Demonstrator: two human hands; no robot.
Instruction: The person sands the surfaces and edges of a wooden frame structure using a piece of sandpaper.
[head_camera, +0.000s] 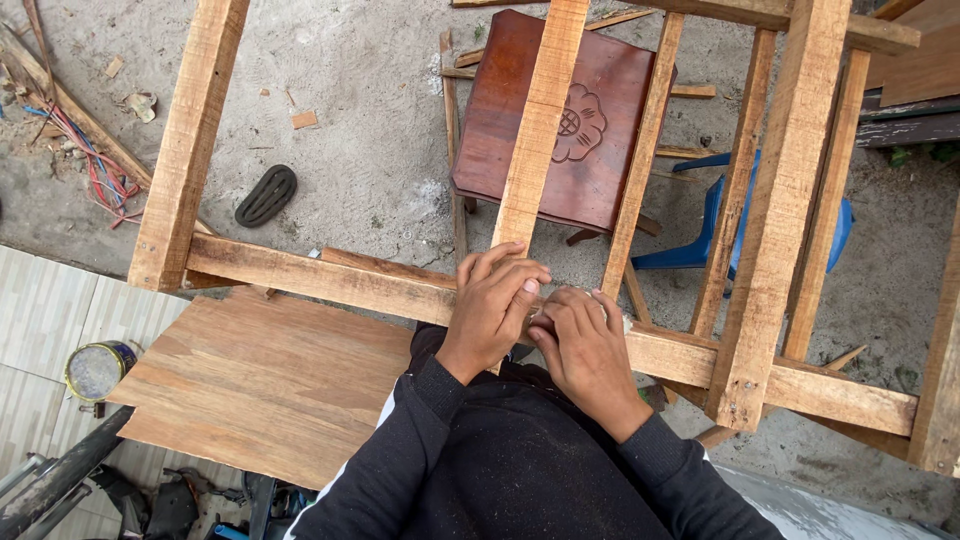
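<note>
A raw wooden frame fills the view, with a long front rail (300, 275) crossing from left to right and several upright bars rising from it. My left hand (492, 305) rests on the rail where the middle upright bar (535, 130) meets it, fingers curled over the joint. My right hand (583, 345) lies beside it on the same rail, fingers bent and touching the left hand's fingertips. Whether anything small is pinched between the fingers is hidden. Both arms wear black sleeves.
A dark red carved wooden stool (570, 120) and a blue plastic chair (715, 230) stand beneath the frame. A plywood sheet (260, 380) lies at lower left beside a tin can (98, 368). A black sandal (266, 195) and coloured wires (100, 170) lie on the sandy ground.
</note>
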